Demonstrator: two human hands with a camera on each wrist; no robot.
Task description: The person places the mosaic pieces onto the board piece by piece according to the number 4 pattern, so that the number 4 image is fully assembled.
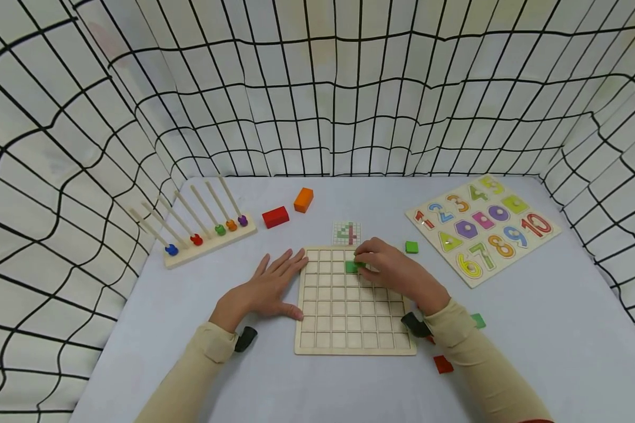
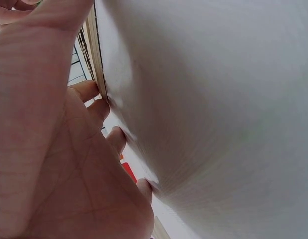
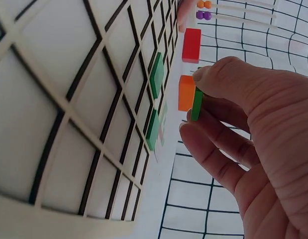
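Observation:
A wooden grid board [image 1: 325,339] lies in the middle of the table. My left hand [image 1: 270,288] rests beside its left edge with fingers spread, the index fingertip and thumb at the rim; the left wrist view shows fingertips [image 2: 98,110] against the board's side. Above the upper part of the grid, my right hand [image 1: 397,270] pinches a green square tile [image 3: 197,103] between thumb and fingers. In the right wrist view, two green tiles [image 3: 156,74] sit on the grid, apart from the held one. A small printed pattern card [image 1: 344,234] lies just beyond the board's far edge.
Loose green tiles [image 1: 411,247] and red tiles [image 1: 443,365] lie right of the board. A number puzzle [image 1: 473,276] is at the right, a peg rack with coloured beads [image 1: 211,245] at the left. Red [image 1: 276,217] and orange blocks [image 1: 304,200] stand behind. Black netting surrounds the table.

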